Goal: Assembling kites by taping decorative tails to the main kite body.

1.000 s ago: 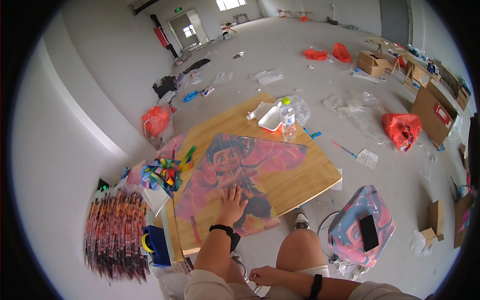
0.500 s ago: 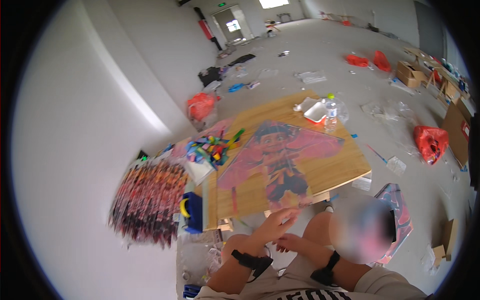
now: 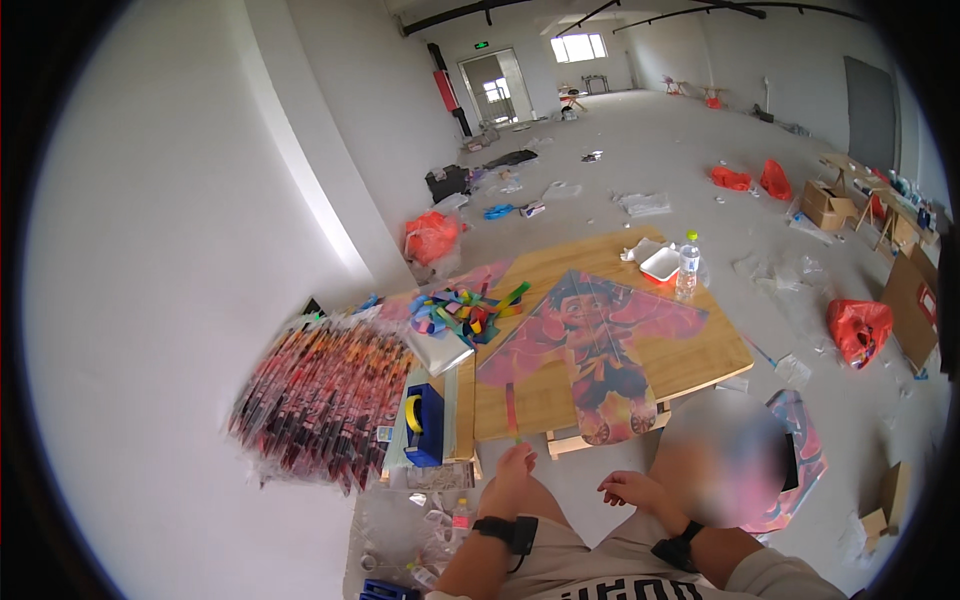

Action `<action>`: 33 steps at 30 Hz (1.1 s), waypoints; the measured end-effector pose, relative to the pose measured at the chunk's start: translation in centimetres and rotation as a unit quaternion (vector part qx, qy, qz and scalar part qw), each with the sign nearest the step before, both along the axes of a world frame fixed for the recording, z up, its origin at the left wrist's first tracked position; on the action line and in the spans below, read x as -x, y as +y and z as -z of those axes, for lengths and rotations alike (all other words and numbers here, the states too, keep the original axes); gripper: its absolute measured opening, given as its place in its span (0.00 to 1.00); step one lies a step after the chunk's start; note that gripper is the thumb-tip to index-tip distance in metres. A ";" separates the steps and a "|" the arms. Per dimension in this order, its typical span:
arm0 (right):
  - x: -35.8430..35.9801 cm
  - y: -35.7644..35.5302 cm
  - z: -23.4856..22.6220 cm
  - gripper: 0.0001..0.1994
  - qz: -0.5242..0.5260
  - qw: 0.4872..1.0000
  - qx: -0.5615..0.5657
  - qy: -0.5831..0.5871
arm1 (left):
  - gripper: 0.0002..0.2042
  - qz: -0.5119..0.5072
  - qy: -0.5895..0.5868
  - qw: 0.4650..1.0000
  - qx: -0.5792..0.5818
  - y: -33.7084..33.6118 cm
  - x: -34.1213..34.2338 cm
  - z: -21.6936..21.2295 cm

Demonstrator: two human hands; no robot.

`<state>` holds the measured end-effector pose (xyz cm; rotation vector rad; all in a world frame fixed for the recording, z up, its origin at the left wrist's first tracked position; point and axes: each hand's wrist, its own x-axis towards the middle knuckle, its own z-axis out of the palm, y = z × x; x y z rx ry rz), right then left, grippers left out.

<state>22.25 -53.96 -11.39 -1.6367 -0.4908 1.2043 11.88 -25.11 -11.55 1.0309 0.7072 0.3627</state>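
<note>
Here we look down on a low wooden board table (image 3: 700,355) with a pink and red printed kite of thin sheet material (image 3: 590,345) spread flat across its middle. The kite's tail end hangs just over the near edge, and its nose points toward the far edge.

The left hand (image 3: 512,470) sits just below the near edge, by the near left corner. Its fingers are loosely curled and it holds nothing. It looks close to the thin strip trailing from the kite, though I cannot tell whether it touches it. The right hand (image 3: 632,490) hovers over the lap, fingers slightly apart, also empty, and a little way short of the kite's tail.

By my judgement the kite is very light and floppy, and probably slippery. It would crease or tear if pinched mid-panel. The better grip looks to be along the central spine or at the edges, with both hands spread wide so it stays flat.

At the far right corner stand a clear plastic bottle (image 3: 687,266) and a white foam tray (image 3: 661,264). A heap of coloured ribbon strips (image 3: 465,310) lies at the left edge. A blue tape dispenser (image 3: 425,425) rests just off the near left corner, beside a bundle of wrapped kites (image 3: 320,395) on the floor.
</note>
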 end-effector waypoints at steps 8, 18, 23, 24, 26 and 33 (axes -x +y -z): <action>0.1 -0.2 0.4 0.12 -0.010 0.999 0.016 -0.033 | 0.21 0.039 0.080 0.995 -0.048 0.7 -2.9 5.3; -0.2 1.6 2.0 0.11 -0.033 0.997 0.056 -0.041 | 0.30 -0.015 0.050 0.997 0.065 4.8 -1.3 5.0; -1.2 2.6 2.8 0.12 -0.030 0.998 0.062 0.003 | 0.24 0.106 0.126 0.982 0.093 6.6 -0.9 3.8; -1.4 3.0 2.7 0.12 -0.031 0.998 0.062 0.010 | 0.23 0.150 0.163 0.971 0.091 7.1 -0.9 2.1; -1.7 3.4 3.5 0.13 -0.037 0.997 0.056 0.022 | 0.19 0.257 0.212 0.943 0.012 7.8 -2.3 -2.5; -2.1 6.0 2.2 0.14 -0.090 0.992 0.066 0.053 | 0.15 0.176 0.081 0.845 -0.499 18.0 -10.2 -0.8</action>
